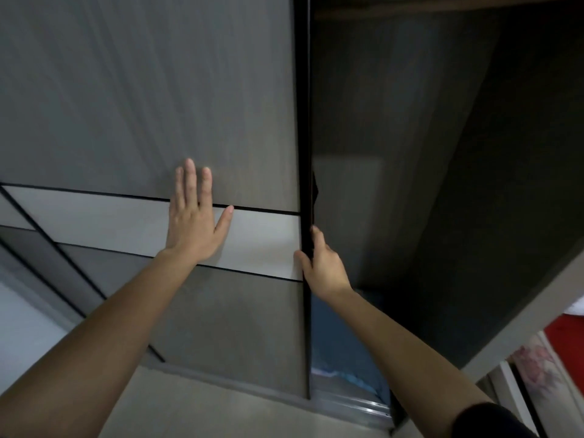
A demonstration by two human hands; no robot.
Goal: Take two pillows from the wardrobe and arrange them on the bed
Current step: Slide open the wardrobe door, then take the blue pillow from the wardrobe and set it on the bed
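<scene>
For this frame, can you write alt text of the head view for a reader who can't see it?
A person's left hand presses flat on a grey sliding wardrobe door while the right hand grips its dark edge, with the wardrobe partly open. Something blue lies low in the dim interior; no pillow is clearly visible.

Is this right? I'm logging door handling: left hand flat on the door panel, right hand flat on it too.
Not quite. In the head view the left hand lies flat on the door panel, but the right hand grips the door's dark edge.
</scene>
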